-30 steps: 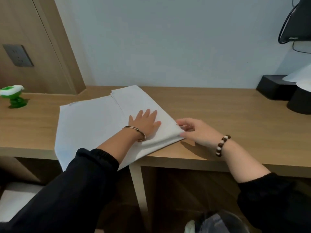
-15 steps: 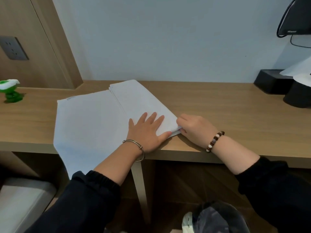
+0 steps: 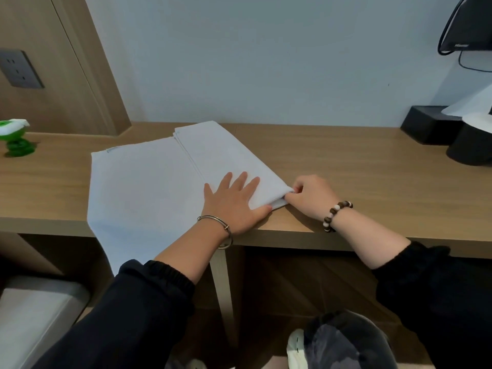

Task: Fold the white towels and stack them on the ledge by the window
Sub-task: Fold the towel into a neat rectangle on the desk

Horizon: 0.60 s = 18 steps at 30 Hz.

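Observation:
A white towel (image 3: 138, 187) lies spread on the wooden ledge (image 3: 359, 182), its near left corner hanging over the front edge. Its right part is folded over into a long narrow strip (image 3: 221, 153) that runs from the wall toward me. My left hand (image 3: 234, 203) presses flat on the strip's near end, fingers straight and spread. My right hand (image 3: 310, 195) pinches the strip's near right corner between thumb and curled fingers.
A green and white toy (image 3: 14, 138) stands at the ledge's far left. Black boxes (image 3: 431, 127) and a black round holder (image 3: 471, 146) sit at the far right under a wall-mounted screen (image 3: 471, 22). A grey wall socket (image 3: 20, 67) is at the left. A grey seat (image 3: 34, 318) is below left.
My left hand has slid down the folded strip to its near end. My right hand has curled tighter round the strip's corner. The camera has tilted down a little.

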Each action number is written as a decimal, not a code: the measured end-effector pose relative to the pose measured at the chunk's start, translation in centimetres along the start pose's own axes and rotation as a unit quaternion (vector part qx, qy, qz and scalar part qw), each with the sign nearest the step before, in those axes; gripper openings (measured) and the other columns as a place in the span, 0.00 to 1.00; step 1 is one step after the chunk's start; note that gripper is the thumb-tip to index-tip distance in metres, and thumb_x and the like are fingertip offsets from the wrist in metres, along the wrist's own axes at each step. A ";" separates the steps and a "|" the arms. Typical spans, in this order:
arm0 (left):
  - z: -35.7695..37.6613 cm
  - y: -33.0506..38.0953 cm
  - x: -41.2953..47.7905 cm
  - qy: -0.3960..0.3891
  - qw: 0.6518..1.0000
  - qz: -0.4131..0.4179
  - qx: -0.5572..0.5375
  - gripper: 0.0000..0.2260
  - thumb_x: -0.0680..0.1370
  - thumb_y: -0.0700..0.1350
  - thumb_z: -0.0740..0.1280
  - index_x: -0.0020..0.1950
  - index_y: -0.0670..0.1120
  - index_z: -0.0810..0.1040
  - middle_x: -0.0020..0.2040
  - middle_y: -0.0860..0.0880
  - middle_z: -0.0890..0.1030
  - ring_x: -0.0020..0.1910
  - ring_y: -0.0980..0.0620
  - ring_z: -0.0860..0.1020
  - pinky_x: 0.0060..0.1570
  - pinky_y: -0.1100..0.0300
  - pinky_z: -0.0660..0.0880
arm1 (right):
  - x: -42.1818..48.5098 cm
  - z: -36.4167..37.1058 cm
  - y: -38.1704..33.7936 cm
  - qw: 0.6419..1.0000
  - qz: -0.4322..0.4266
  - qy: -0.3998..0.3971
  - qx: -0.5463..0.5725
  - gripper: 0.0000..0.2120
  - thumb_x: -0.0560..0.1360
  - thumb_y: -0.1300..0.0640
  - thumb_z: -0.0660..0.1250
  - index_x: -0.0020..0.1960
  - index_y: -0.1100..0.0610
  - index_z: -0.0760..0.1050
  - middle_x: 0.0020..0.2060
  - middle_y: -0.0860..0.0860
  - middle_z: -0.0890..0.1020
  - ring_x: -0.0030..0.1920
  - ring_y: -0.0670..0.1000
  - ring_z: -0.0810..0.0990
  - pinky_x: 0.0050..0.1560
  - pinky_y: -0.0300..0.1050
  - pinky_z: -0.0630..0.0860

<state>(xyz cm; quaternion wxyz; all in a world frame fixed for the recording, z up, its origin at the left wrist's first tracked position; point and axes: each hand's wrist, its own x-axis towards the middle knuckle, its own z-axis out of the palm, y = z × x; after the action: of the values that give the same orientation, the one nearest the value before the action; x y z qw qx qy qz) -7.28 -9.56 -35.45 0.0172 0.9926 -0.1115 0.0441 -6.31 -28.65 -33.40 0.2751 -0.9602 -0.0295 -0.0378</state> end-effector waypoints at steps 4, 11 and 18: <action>-0.1 -0.1 -0.1 -0.003 1.000 0.002 -0.009 0.34 0.72 0.72 0.45 0.76 0.61 0.45 0.78 0.54 0.47 0.77 0.46 0.45 0.69 0.35 0.46 | -0.8 -0.9 0.1 0.974 -0.172 0.038 -0.144 0.11 0.74 0.55 0.65 0.34 0.53 0.68 0.34 0.50 0.74 0.39 0.54 0.74 0.38 0.44 0.64; 0.0 -0.1 -0.4 0.014 1.000 0.020 -0.001 0.33 0.72 0.72 0.44 0.75 0.63 0.44 0.78 0.54 0.46 0.76 0.46 0.44 0.69 0.34 0.45 | 0.0 -3.4 0.0 0.988 -0.084 -0.103 -0.082 0.12 0.77 0.63 0.58 0.42 0.55 0.78 0.38 0.48 0.79 0.39 0.49 0.76 0.37 0.40 0.69; 0.3 -0.2 -0.5 0.033 0.998 0.052 0.017 0.31 0.74 0.70 0.43 0.75 0.63 0.44 0.78 0.54 0.48 0.76 0.46 0.46 0.69 0.34 0.46 | 2.5 -3.9 -2.4 0.933 0.158 -0.305 0.110 0.23 0.79 0.43 0.57 0.55 0.64 0.73 0.28 0.54 0.79 0.22 0.48 0.70 0.21 0.36 0.65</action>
<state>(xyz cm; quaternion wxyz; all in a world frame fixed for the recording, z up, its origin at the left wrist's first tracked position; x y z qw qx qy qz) -7.66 -9.27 -35.78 0.0019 0.9836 -0.1618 0.0797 -4.22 -28.57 -28.62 0.3592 -0.8815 0.0364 0.3044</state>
